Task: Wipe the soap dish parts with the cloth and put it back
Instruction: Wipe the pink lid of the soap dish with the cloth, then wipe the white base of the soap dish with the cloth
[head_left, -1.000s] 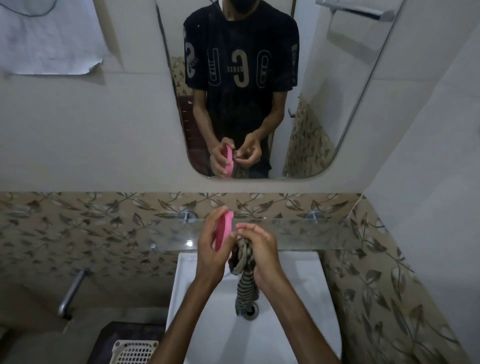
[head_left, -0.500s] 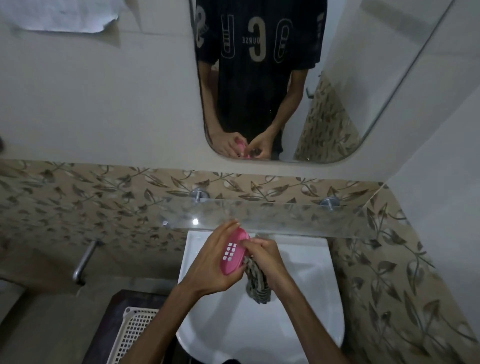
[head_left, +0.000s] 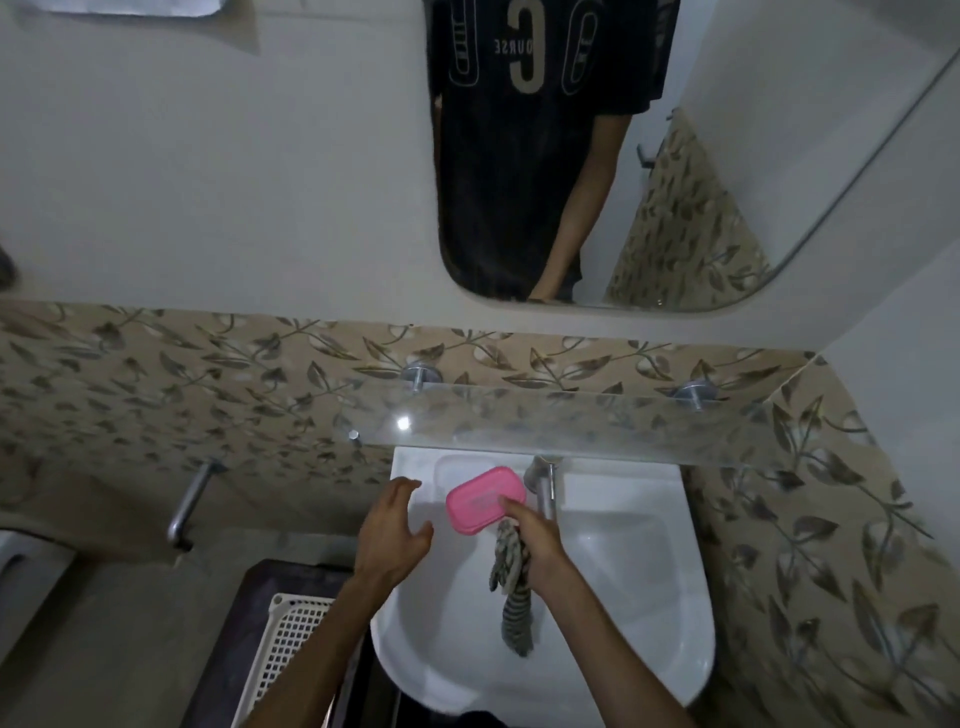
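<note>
The pink soap dish (head_left: 480, 498) lies flat on the back left ledge of the white sink (head_left: 623, 597), next to the tap (head_left: 543, 486). My left hand (head_left: 395, 530) hovers just left of the dish, fingers spread, holding nothing. My right hand (head_left: 535, 540) grips a grey striped cloth (head_left: 511, 587) that hangs down into the basin; its fingertips touch the dish's right edge.
A glass shelf (head_left: 571, 423) juts out just above the sink's back edge. A mirror (head_left: 623, 156) hangs on the wall above. A white perforated basket (head_left: 291, 639) sits on a dark surface left of the sink. A metal pipe (head_left: 189, 506) sticks out of the left wall.
The pink dish went from my left hand down onto the sink ledge. My left hand let go and opened. My right hand still holds the cloth. The view tilted downward.
</note>
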